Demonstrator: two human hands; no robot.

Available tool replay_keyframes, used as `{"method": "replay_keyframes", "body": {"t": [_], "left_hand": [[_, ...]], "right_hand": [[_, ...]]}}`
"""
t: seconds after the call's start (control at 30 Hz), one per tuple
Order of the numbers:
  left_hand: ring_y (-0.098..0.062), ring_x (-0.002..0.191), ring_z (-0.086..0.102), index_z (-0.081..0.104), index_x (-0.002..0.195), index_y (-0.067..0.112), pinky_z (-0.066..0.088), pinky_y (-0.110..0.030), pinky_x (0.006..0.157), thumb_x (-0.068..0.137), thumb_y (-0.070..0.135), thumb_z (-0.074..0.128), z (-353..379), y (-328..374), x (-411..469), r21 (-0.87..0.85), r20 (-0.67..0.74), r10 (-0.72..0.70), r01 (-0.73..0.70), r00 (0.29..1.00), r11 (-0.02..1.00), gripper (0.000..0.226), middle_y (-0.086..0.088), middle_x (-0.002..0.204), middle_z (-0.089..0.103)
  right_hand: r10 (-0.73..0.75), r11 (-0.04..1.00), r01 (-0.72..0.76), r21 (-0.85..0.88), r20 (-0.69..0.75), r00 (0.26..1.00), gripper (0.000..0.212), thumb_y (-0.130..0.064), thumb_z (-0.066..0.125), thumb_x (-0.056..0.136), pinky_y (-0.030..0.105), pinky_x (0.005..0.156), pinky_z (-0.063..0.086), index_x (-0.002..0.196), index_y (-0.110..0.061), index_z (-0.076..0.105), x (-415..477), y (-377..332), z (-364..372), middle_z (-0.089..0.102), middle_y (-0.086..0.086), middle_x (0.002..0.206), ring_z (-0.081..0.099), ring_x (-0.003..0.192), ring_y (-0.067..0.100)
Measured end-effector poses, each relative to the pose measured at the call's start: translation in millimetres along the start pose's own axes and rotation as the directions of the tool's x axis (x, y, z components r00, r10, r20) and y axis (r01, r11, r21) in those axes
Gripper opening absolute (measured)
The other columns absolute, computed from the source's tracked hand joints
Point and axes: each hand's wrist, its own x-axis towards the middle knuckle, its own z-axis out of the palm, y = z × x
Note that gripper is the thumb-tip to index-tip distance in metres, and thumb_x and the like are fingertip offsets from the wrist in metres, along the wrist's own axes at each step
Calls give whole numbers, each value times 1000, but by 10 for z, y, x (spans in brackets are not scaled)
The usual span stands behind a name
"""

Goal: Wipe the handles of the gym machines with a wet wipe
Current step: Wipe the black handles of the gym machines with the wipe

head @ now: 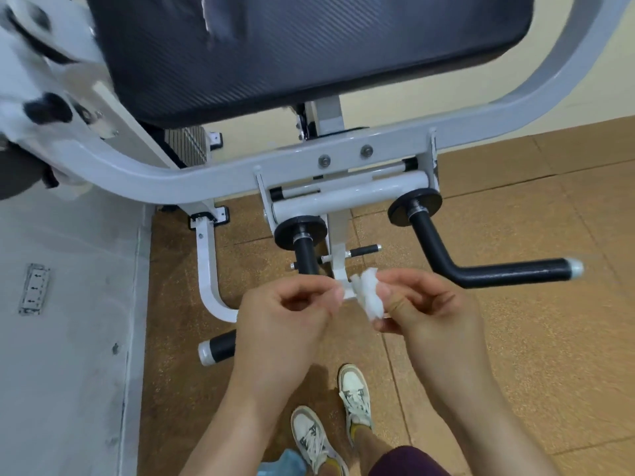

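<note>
The grey gym machine (137, 173) stood on a brown tiled floor (515, 355) beside a cream wall (611, 63). Its black right handle (498, 273) and left handle (220, 348) were both untouched, so the wiping here seemed still to do. In front of them, the left hand (285, 314) and right hand (426, 304) pinched the bunched wet wipe (370, 297) with curled fingers (409, 281).

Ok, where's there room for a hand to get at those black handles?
The brown floor below the bent right handle is bare: easy to come in there. A smaller gap sits between the white leg and the left handle. Between the handles it is crowded: small pins, the wet wipe, the left hand and right hand.
</note>
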Motion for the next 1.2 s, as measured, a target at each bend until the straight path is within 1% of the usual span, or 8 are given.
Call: {"method": "replay_keyframes", "body": {"t": [0.2, 0.37, 0.57, 0.67, 0.77, 0.97, 1.07, 1.2], "left_hand": [[-6, 72, 63, 73, 86, 30, 53, -19, 68, 64, 41, 73, -11, 503, -444, -99, 80, 82, -74, 993, 992, 26, 5, 78, 69], [-8, 57, 63, 77, 80, 21, 54, -20, 59, 82, 17, 68, -72, 586, -738, -185, 77, 32, -17, 997, 983, 10, -2, 65, 71], [-4, 68, 62, 68, 76, 32, 50, -17, 65, 92, 29, 56, -291, 476, -989, 39, -82, 134, -132, 988, 991, 20, 9, 74, 68], [-8, 76, 64, 69, 73, 30, 53, -21, 70, 95, 35, 46, -276, 525, -1067, -152, -91, 24, -37, 996, 988, 32, 7, 79, 68], [-17, 78, 69, 69, 81, 22, 55, -30, 73, 89, 37, 53, -218, 587, -1100, -510, 10, -122, 110, 992, 853, 23, 1, 72, 71], [-12, 58, 60, 54, 87, 9, 49, -24, 56, 85, 44, 57, 64, 600, -967, -838, 90, -247, 207, 965, 504, 35, 0, 60, 61], [-26, 81, 62, 58, 94, 11, 50, -29, 71, 73, 52, 65, 380, 584, -875, -866, 120, -195, 199, 973, 459, 47, -16, 97, 66], [-14, 69, 55, 72, 90, 11, 51, -18, 57, 45, 35, 93, 773, 520, -786, -827, 252, -17, 224, 968, 515, 55, -8, 92, 66]], "right_hand": [[-148, 987, 154, -43, 108, 983, 12, -11, 70, 80, 20, 54, 51, 91, -13, 72, -268, -653, -120, 74, 6, 76, 69, 67, 15], [-221, 964, 242, -106, 183, 958, 12, -17, 72, 76, 19, 54, 50, 88, -13, 74, -600, -808, -75, 72, 7, 72, 65, 63, 15], [-34, 946, 137, -295, 330, 943, 16, -16, 66, 83, 21, 57, 47, 95, -22, 74, -831, -904, -252, 71, 9, 79, 60, 65, 12], [56, 851, 189, -490, 442, 895, 15, -18, 67, 85, 22, 60, 44, 94, -26, 76, -892, -946, -339, 70, 3, 81, 55, 67, 12], [29, 755, 302, -582, 489, 872, 6, -22, 71, 81, 22, 62, 45, 84, -26, 75, -893, -1010, -385, 69, 1, 84, 59, 75, 12], [86, 995, -48, -84, 545, 834, 3, 0, 71, 68, 19, 59, 53, 69, -2, 70, -723, -1080, -489, 71, 4, 99, 65, 82, 15], [146, 959, -260, 113, 589, 795, 5, 1, 65, 71, 21, 54, 56, 68, -4, 66, -526, -1048, -607, 71, 12, 95, 68, 77, 17], [230, 902, -396, 174, 584, 779, 4, -6, 66, 71, 19, 51, 56, 72, -7, 62, -65, -1098, -1035, 64, 9, 71, 62, 57, 12]]}}
